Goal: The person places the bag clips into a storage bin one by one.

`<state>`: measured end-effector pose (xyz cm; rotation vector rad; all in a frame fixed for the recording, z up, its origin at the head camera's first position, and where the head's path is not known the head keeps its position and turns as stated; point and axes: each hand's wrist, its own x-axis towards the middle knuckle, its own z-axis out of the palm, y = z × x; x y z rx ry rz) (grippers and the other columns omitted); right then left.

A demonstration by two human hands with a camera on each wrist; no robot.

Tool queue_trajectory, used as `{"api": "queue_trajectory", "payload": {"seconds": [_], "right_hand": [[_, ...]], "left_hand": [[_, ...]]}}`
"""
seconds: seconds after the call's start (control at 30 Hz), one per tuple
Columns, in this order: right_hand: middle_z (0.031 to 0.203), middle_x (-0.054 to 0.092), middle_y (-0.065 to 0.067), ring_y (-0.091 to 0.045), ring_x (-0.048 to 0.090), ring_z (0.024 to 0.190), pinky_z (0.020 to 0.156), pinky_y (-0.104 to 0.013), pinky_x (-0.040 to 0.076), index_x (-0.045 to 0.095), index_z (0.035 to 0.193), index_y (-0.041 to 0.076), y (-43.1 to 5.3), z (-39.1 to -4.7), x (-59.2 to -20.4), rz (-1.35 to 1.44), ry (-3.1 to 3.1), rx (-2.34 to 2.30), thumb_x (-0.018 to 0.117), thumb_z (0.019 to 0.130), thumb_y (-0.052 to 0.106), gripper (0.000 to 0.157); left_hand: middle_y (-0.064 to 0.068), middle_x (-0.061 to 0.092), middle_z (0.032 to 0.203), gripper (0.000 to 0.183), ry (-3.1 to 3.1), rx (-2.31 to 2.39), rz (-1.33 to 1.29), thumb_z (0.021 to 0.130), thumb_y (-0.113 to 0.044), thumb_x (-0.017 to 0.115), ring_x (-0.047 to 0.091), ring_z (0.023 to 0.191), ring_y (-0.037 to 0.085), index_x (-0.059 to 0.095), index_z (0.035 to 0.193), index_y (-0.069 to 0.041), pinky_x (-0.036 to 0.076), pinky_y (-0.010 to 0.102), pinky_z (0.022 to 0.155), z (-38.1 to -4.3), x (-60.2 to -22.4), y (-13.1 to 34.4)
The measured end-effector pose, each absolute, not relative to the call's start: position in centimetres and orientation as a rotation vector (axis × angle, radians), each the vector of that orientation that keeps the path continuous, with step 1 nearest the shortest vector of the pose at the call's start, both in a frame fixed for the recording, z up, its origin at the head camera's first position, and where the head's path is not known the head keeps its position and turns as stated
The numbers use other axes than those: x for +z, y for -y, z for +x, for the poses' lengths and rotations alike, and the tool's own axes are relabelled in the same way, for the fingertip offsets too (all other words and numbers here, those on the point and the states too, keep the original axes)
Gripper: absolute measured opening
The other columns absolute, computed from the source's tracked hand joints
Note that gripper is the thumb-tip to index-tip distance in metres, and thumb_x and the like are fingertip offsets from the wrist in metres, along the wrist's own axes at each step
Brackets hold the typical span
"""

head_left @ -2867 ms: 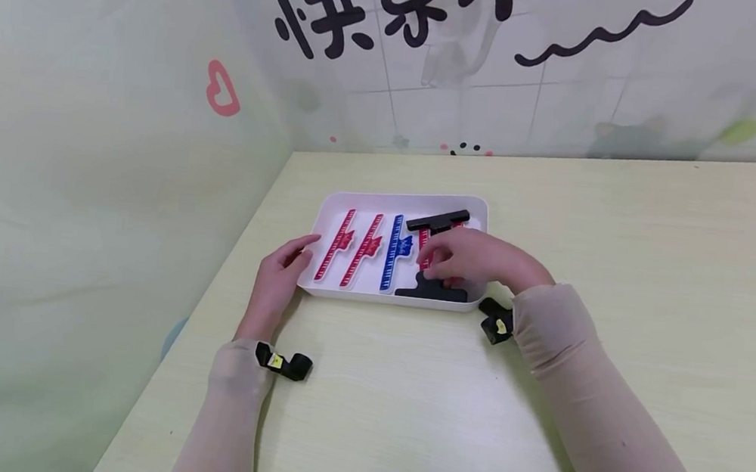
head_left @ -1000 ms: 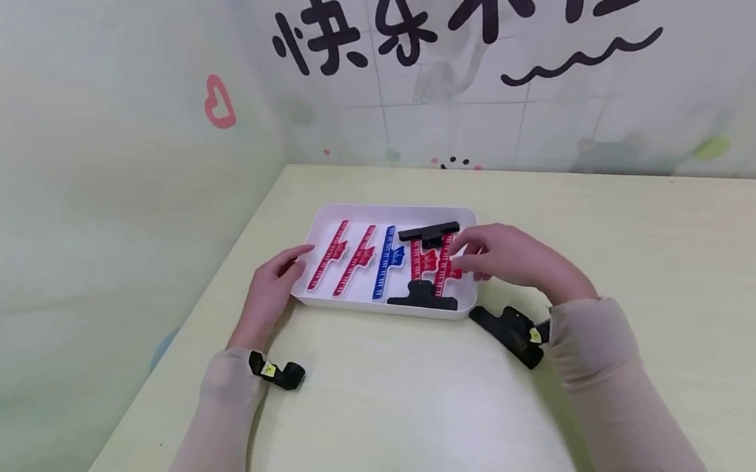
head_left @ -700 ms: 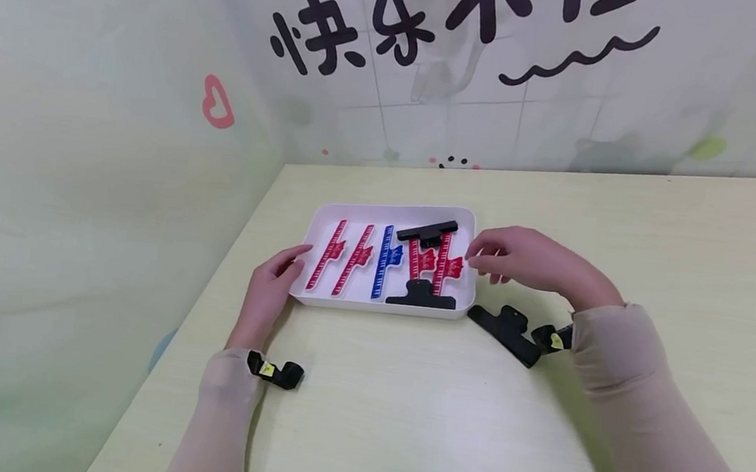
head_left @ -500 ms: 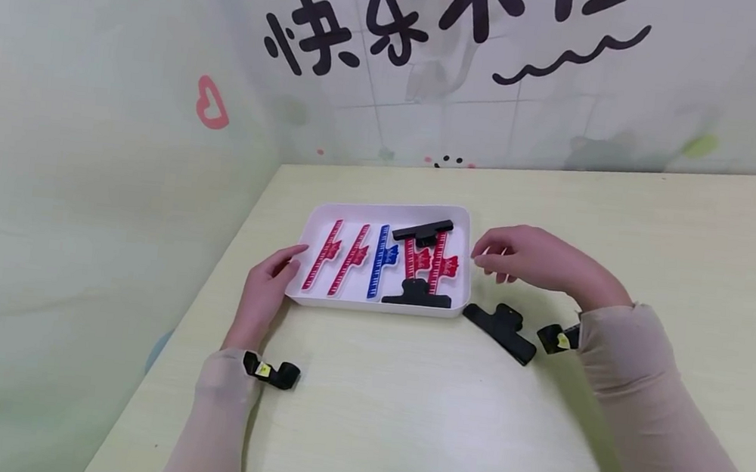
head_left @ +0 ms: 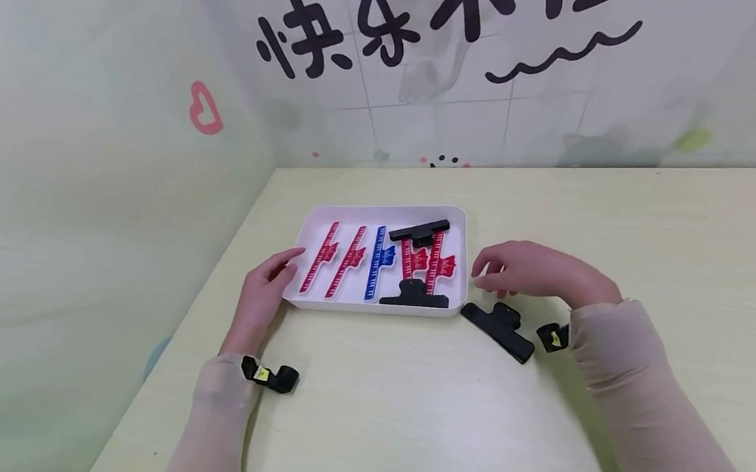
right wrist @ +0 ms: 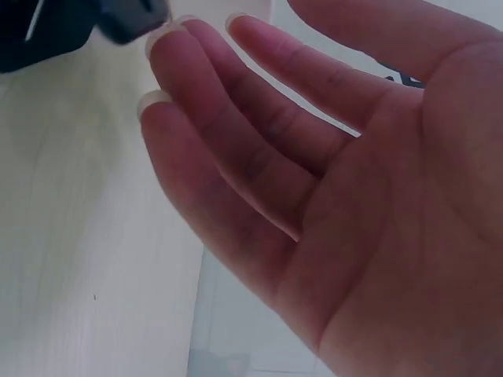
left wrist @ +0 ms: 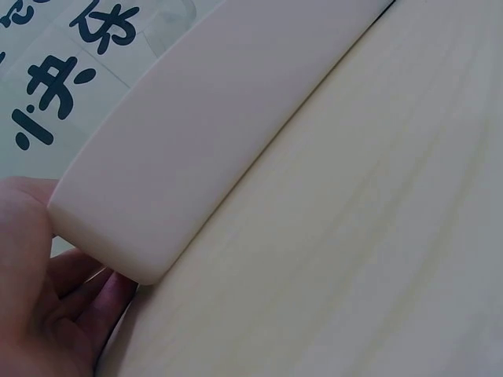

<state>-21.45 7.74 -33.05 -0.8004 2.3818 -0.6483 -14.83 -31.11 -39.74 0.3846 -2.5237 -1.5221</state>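
Note:
My left hand (head_left: 263,297) holds the left edge of a white tray (head_left: 371,309); the left wrist view shows the thumb and fingers about its corner (left wrist: 141,173). In the tray lie two red clips, one left (head_left: 320,257) and one beside it (head_left: 346,262), then a blue clip (head_left: 376,262). Further right are two more red clips (head_left: 442,263), with one black clip (head_left: 419,231) above and another (head_left: 414,294) below. My right hand (head_left: 528,269) hovers right of the tray, holding nothing; its fingers are loosely bent (right wrist: 259,149). Below it a black clip (head_left: 499,330) lies on the table.
The pale wooden table (head_left: 360,417) extends right and towards me. A printed wall hanging (head_left: 444,121) stands at the back, and a pale curtain (head_left: 81,200) lines the left side. Wrist cameras sit on both sleeves, the left one (head_left: 272,375) near the tabletop.
My right hand has let go of the rightmost red clip, left the tray and moved right. The left hand keeps its place on the tray. The head view has shifted slightly.

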Motion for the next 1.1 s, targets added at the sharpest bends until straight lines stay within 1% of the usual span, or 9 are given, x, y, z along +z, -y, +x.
{"api": "queue_trajectory", "payload": {"seconds": [0.23,0.33,0.43,0.5,0.7,0.77,0.87,1.1], "right_hand": [[0.076,0.058,-0.001,-0.016,0.054,0.066,0.061,-0.03,0.043,0.06,0.098,0.013,-7.9,-21.5,-33.6,-0.781,-2.393,-0.575,0.056,0.085,0.025,0.018],[0.078,0.058,-0.002,-0.016,0.052,0.067,0.063,-0.03,0.042,0.06,0.095,0.013,-8.1,-21.5,-33.7,-0.76,-2.39,-0.547,0.06,0.082,0.024,0.018],[0.082,0.057,-0.002,-0.016,0.052,0.07,0.064,-0.03,0.042,0.06,0.095,0.013,-8.1,-21.5,-34.0,-0.749,-2.376,-0.518,0.065,0.078,0.026,0.022],[0.081,0.057,-0.002,-0.016,0.051,0.069,0.064,-0.03,0.042,0.059,0.093,0.013,-8.1,-21.5,-34.1,-0.748,-2.371,-0.508,0.067,0.077,0.026,0.022],[0.065,0.055,-0.002,-0.015,0.049,0.057,0.058,-0.028,0.04,0.056,0.081,0.011,-8.1,-21.4,-34.3,-0.695,-2.326,-0.522,0.07,0.076,0.027,0.022],[0.062,0.054,-0.002,-0.015,0.049,0.054,0.056,-0.027,0.039,0.055,0.08,0.011,-8.2,-21.4,-34.3,-0.668,-2.314,-0.52,0.07,0.076,0.028,0.023],[0.062,0.055,-0.002,-0.015,0.05,0.054,0.056,-0.028,0.04,0.055,0.081,0.011,-8.2,-21.4,-34.3,-0.659,-2.304,-0.523,0.07,0.076,0.028,0.023],[0.062,0.054,-0.004,-0.016,0.05,0.054,0.056,-0.028,0.041,0.053,0.08,0.009,-8.5,-21.5,-34.1,-0.639,-2.333,-0.521,0.069,0.077,0.027,0.024]], "left_hand": [[-0.01,0.046,0.127,0.025,2.507,-1.526,0.385,0.089,-0.035,0.052,0.039,0.116,0.011,0.059,0.114,-0.035,0.031,0.035,0.099,-15.1,-39.8,30.9],[-0.01,0.046,0.128,0.027,2.515,-1.529,0.364,0.089,-0.035,0.052,0.039,0.117,0.011,0.059,0.115,-0.034,0.031,0.034,0.099,-15.2,-39.7,30.8],[-0.01,0.046,0.128,0.027,2.519,-1.525,0.362,0.089,-0.036,0.052,0.039,0.117,0.011,0.059,0.116,-0.034,0.031,0.034,0.099,-15.2,-39.7,30.9],[-0.011,0.046,0.127,0.027,2.515,-1.532,0.376,0.089,-0.036,0.052,0.039,0.116,0.01,0.059,0.115,-0.035,0.031,0.034,0.099,-15.1,-39.7,31.0],[-0.011,0.047,0.126,0.026,2.507,-1.544,0.389,0.089,-0.036,0.052,0.04,0.115,0.01,0.059,0.114,-0.035,0.032,0.033,0.098,-15.0,-39.9,31.1],[-0.01,0.047,0.127,0.027,2.508,-1.537,0.385,0.089,-0.036,0.052,0.04,0.115,0.011,0.059,0.115,-0.034,0.032,0.034,0.098,-15.0,-39.9,31.1],[-0.008,0.047,0.127,0.027,2.51,-1.525,0.383,0.089,-0.035,0.052,0.04,0.115,0.012,0.059,0.116,-0.033,0.032,0.034,0.098,-15.0,-40.0,31.1],[-0.009,0.047,0.127,0.027,2.51,-1.515,0.38,0.089,-0.035,0.052,0.04,0.116,0.011,0.059,0.116,-0.033,0.032,0.034,0.098,-15.0,-40.1,31.2]]}}
